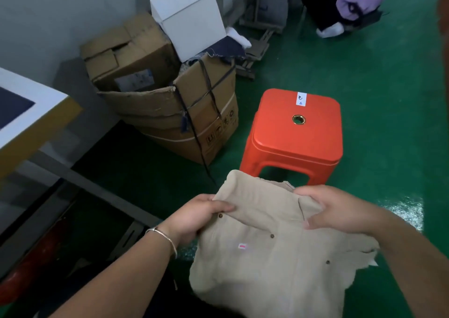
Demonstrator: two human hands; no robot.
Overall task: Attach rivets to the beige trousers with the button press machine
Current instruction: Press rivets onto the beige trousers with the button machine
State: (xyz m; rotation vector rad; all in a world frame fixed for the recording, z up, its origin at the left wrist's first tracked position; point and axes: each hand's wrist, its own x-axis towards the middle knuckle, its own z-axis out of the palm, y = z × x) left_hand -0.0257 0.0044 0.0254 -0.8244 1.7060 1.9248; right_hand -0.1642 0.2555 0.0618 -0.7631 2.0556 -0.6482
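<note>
Beige trousers (267,252) hang bunched between your 2 hands, held up over the green floor (388,99) just in front of the red stool (295,133). Your left hand (201,212) grips the fabric's left edge, thumb on top beside a dark rivet (220,216). Your right hand (335,208) pinches a fold at the upper right. 2 more rivets dot the cloth below. Cardboard boxes (170,94) are stacked by the wall, beside a white-edged counter (36,113).
</note>
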